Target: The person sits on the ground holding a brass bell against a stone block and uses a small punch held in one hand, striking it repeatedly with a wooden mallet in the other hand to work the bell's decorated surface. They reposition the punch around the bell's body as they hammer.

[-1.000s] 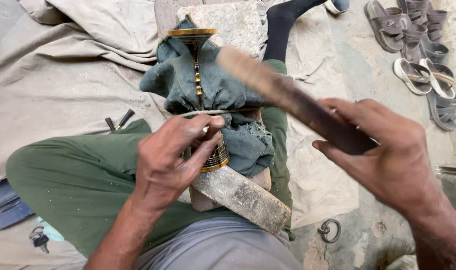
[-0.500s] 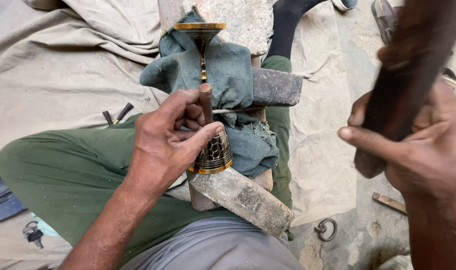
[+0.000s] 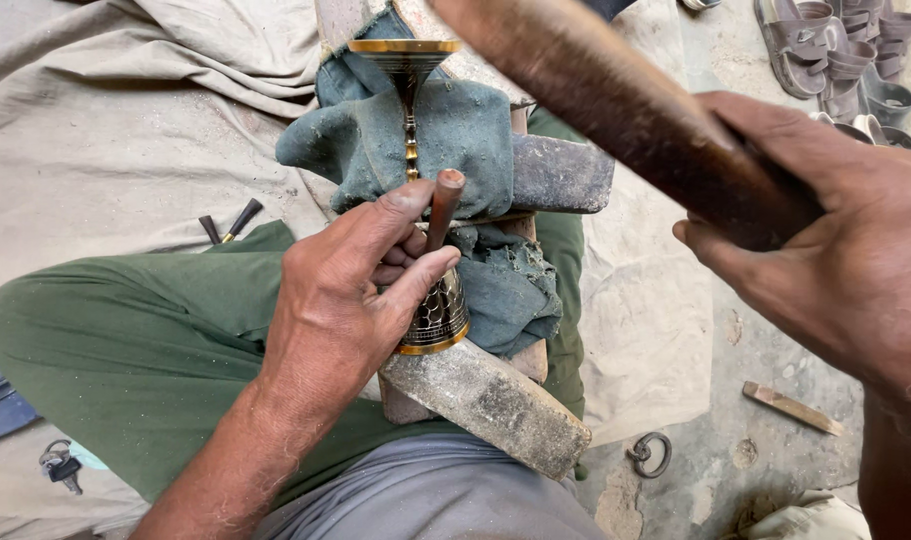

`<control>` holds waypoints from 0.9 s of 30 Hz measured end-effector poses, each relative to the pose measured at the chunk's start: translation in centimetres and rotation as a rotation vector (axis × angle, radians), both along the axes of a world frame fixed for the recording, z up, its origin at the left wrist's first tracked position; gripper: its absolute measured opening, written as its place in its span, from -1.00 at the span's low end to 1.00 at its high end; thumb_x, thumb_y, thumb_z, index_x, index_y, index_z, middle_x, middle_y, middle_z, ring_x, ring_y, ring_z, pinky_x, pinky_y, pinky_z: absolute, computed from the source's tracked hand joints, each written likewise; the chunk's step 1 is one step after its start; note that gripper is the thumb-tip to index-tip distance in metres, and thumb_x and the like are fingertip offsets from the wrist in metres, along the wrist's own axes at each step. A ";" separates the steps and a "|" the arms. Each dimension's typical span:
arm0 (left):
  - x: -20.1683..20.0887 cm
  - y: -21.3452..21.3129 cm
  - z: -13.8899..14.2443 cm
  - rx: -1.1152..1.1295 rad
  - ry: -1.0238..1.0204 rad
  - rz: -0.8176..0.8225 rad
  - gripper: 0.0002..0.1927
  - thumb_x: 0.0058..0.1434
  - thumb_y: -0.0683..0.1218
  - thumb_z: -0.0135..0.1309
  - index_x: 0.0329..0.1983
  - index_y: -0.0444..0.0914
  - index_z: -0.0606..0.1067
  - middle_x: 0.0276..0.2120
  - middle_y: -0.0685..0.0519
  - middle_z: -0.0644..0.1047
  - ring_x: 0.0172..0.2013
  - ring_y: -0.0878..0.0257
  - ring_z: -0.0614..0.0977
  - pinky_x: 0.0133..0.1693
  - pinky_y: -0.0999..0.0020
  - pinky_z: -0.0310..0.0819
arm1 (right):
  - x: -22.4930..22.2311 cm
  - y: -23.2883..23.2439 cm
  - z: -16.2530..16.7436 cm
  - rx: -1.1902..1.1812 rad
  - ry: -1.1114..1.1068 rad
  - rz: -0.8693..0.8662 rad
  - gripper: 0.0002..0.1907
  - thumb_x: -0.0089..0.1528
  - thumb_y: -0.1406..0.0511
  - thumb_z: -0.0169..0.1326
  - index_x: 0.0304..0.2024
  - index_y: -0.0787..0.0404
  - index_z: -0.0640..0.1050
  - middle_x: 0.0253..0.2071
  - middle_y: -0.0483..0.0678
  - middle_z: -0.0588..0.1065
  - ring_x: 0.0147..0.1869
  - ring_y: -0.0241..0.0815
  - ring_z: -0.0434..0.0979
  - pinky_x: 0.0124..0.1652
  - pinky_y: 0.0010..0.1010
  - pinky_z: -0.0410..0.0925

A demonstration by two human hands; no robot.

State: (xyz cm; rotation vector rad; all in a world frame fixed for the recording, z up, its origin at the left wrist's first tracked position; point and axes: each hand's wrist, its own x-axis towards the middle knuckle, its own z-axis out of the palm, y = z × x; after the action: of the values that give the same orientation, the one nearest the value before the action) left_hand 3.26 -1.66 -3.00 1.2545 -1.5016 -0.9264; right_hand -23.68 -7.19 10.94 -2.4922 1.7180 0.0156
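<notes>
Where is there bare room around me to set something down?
Free: the beige cloth left of the green rag, and the cloth strip between the stone block and small wooden stick. Crowded: the lap and the sandals at top right.

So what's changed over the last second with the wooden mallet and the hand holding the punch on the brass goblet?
The right hand has swung the wooden mallet up from low over the work, so it now slants high across the top of the view. Nothing was let go or newly taken hold of. The left hand still pinches the punch against the brass goblet, which still lies on the green cloth over the stone block.
</notes>
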 end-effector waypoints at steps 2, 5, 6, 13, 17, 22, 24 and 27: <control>0.0 0.0 0.1 0.022 0.006 -0.008 -0.46 0.19 -0.18 0.34 0.24 -0.21 0.49 -0.23 0.02 0.62 -0.29 0.34 0.70 -0.25 0.46 0.74 | 0.4 -0.3 0.0 -0.067 -0.131 0.110 -0.32 0.09 0.40 0.34 0.26 0.27 0.45 0.07 0.21 0.56 0.02 0.01 0.64 0.03 -0.18 0.52; 0.0 -0.1 0.1 -0.013 0.005 -0.006 -0.48 0.20 -0.18 0.34 0.23 -0.22 0.49 -0.18 0.01 0.63 -0.24 0.34 0.72 -0.22 0.44 0.68 | 0.4 -0.5 0.4 0.044 -0.073 0.077 -0.35 0.09 0.39 0.31 0.25 0.21 0.48 -0.07 0.13 0.61 -0.12 -0.06 0.68 0.02 -0.22 0.56; -0.1 0.0 0.1 -0.036 0.003 -0.002 -0.49 0.21 -0.18 0.33 0.22 -0.23 0.48 -0.15 0.00 0.63 -0.21 0.33 0.73 -0.20 0.43 0.65 | 0.2 -0.4 0.4 0.074 -0.039 0.093 -0.37 0.12 0.38 0.31 0.26 0.18 0.49 -0.06 0.11 0.61 -0.14 -0.09 0.69 -0.05 -0.26 0.58; 0.2 -0.1 0.2 -0.008 -0.019 -0.041 -0.49 0.20 -0.18 0.34 0.22 -0.23 0.49 -0.20 0.02 0.64 -0.25 0.33 0.73 -0.22 0.44 0.65 | -0.6 -0.3 -0.5 0.090 0.079 0.069 -0.36 0.15 0.30 0.29 0.31 0.10 0.51 -0.09 0.06 0.64 -0.21 -0.13 0.71 -0.21 -0.30 0.58; 0.2 -0.4 0.2 0.023 -0.038 -0.052 -0.49 0.16 -0.16 0.35 0.19 -0.22 0.51 -0.26 0.03 0.64 -0.31 0.34 0.73 -0.26 0.44 0.65 | -0.3 -0.3 -0.6 0.078 -0.078 0.087 -0.26 0.06 0.33 0.32 0.32 0.19 0.47 0.01 0.05 0.62 -0.13 -0.12 0.69 -0.04 -0.28 0.54; 0.2 -0.4 0.2 -0.001 -0.019 -0.044 -0.50 0.20 -0.16 0.34 0.20 -0.24 0.50 -0.26 0.03 0.62 -0.30 0.35 0.72 -0.26 0.46 0.67 | 0.6 -0.1 -0.7 0.118 -0.029 0.031 -0.26 0.05 0.31 0.38 0.30 0.16 0.50 -0.09 0.01 0.65 -0.21 -0.18 0.71 -0.16 -0.32 0.57; 0.2 -0.4 0.2 -0.035 -0.053 -0.041 -0.50 0.20 -0.16 0.35 0.20 -0.24 0.50 -0.25 0.03 0.62 -0.30 0.35 0.71 -0.28 0.48 0.71 | 0.7 -0.2 -0.7 0.115 -0.045 0.051 -0.29 0.07 0.31 0.37 0.29 0.20 0.50 -0.09 0.05 0.63 -0.19 -0.18 0.70 -0.17 -0.35 0.56; 0.2 -0.5 0.2 0.035 -0.047 -0.042 -0.49 0.13 -0.15 0.37 0.16 -0.23 0.52 -0.35 0.06 0.62 -0.41 0.36 0.69 -0.33 0.48 0.70 | 0.6 -0.6 -0.6 0.085 -0.016 0.094 -0.33 0.12 0.31 0.36 0.29 0.22 0.50 -0.07 0.09 0.62 -0.20 -0.19 0.68 -0.21 -0.43 0.56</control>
State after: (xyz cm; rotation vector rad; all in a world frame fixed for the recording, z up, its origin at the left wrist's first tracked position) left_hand 3.50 -2.18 -2.79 1.2824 -1.5596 -0.9607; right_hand -23.13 -7.74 10.31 -2.5020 1.5585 0.0747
